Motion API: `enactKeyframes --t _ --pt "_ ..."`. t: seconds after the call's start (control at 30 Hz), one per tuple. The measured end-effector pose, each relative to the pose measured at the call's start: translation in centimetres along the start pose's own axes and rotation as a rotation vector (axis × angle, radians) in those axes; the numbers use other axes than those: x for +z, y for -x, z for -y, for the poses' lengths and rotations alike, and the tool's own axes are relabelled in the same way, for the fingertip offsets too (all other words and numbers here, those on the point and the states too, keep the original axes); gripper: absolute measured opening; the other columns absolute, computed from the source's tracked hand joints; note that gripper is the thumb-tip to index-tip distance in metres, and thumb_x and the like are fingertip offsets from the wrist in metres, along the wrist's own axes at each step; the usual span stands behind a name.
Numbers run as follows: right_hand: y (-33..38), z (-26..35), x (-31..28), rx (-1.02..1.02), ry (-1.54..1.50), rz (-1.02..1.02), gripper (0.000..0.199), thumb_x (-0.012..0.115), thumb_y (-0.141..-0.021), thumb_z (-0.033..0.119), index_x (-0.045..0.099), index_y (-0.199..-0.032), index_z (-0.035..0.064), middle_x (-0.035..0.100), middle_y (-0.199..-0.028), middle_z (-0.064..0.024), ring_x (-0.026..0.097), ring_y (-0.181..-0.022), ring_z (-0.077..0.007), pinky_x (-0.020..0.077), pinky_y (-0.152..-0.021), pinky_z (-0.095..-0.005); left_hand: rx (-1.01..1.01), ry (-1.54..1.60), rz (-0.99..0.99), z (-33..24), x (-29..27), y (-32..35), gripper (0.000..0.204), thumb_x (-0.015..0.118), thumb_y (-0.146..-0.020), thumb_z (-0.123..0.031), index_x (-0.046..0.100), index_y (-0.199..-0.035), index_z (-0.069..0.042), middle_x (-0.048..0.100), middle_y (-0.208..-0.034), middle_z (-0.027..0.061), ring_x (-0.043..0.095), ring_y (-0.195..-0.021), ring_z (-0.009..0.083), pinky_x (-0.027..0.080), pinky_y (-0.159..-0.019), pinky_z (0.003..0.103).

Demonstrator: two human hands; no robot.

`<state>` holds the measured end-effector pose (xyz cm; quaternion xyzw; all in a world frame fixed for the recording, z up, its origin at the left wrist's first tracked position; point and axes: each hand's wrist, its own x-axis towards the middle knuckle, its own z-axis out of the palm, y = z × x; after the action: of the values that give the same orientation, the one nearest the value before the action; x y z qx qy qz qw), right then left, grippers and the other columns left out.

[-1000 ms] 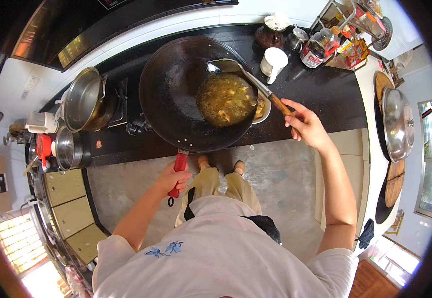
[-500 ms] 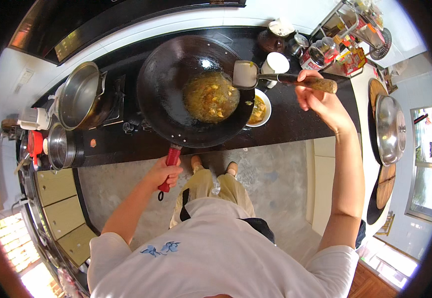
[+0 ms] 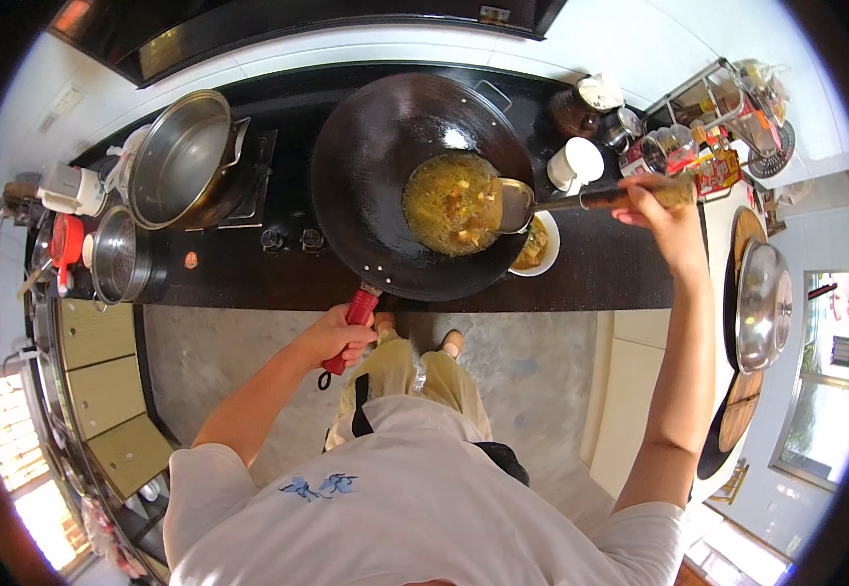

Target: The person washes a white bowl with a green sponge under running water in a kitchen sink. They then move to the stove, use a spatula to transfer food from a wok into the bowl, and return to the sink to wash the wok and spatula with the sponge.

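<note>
A large black wok (image 3: pixel 385 166) is tilted over the black counter, with yellow-brown saucy food (image 3: pixel 449 203) pooled at its right side. My left hand (image 3: pixel 337 337) grips the wok's red handle (image 3: pixel 354 317). My right hand (image 3: pixel 664 207) holds the wooden handle of a metal ladle (image 3: pixel 517 203), whose bowl rests at the right edge of the food. Under the wok's right rim a white bowl (image 3: pixel 540 249) with some of the same food stands on the counter.
A steel pot (image 3: pixel 182 161) sits on the stove at left, a smaller steel pot (image 3: pixel 117 256) beside it. White cups (image 3: pixel 576 161), jars and a bottle rack (image 3: pixel 703 146) stand at the back right. A steel lid (image 3: pixel 762 305) lies on the right counter.
The ladle has swung from above the bowl back into the wok's food. The wok has shifted slightly right and tilted toward the bowl.
</note>
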<state>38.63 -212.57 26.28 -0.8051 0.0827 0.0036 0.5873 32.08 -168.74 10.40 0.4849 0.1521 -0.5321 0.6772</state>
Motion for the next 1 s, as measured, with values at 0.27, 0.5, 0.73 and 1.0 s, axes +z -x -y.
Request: enactKeyframes --t 0.27,0.5,0.73,1.0 --pt "2.9 -9.4 1.8 0.097 -0.335 -0.135 0.024 0.055 -0.091 0.013 0.057 -0.107 -0.0053 0.063 -0.095 -0.0163 0.067 -0.081 -0.0238 0.0569 -0.072 -0.0286 -0.021 0.051 0.010 -0.1 0.0 0.1 0.025 0.062 -0.077 -0.002 0.040 -0.082 -0.012 0.040 -0.058 -0.0018 0.041 -0.043 0.0083 0.033 -0.039 0.026" --pt "4.3 -13.8 7.5 0.075 -0.622 -0.225 0.021 0.053 -0.092 0.010 0.055 -0.108 -0.0030 0.059 -0.106 -0.0143 0.066 -0.086 -0.0273 0.0559 -0.078 -0.0337 -0.006 0.038 -0.035 0.2 0.7 0.2 0.027 0.062 -0.078 -0.002 0.038 -0.081 -0.014 0.038 -0.057 -0.0029 0.039 -0.041 0.0080 0.032 -0.039 0.026" --pt "5.5 -14.9 9.4 0.092 -0.678 -0.260 0.021 0.051 -0.093 0.013 0.054 -0.110 -0.0002 0.058 -0.110 -0.0113 0.065 -0.089 -0.0279 0.0541 -0.082 -0.0349 0.031 0.029 -0.031 1.3 0.6 -0.5 0.024 0.062 -0.078 -0.002 0.040 -0.085 -0.011 0.042 -0.059 -0.0010 0.041 -0.042 0.0095 0.035 -0.040 0.028" --pt "6.6 -13.7 7.3 0.079 -0.622 -0.265 0.020 0.049 -0.093 0.010 0.054 -0.108 -0.0022 0.060 -0.107 -0.0168 0.065 -0.089 -0.0292 0.0550 -0.081 -0.0353 0.006 0.046 -0.054 1.0 1.4 -0.4 0.026 0.064 -0.078 -0.003 0.040 -0.081 -0.013 0.039 -0.056 -0.0018 0.040 -0.041 0.0092 0.032 -0.039 0.027"
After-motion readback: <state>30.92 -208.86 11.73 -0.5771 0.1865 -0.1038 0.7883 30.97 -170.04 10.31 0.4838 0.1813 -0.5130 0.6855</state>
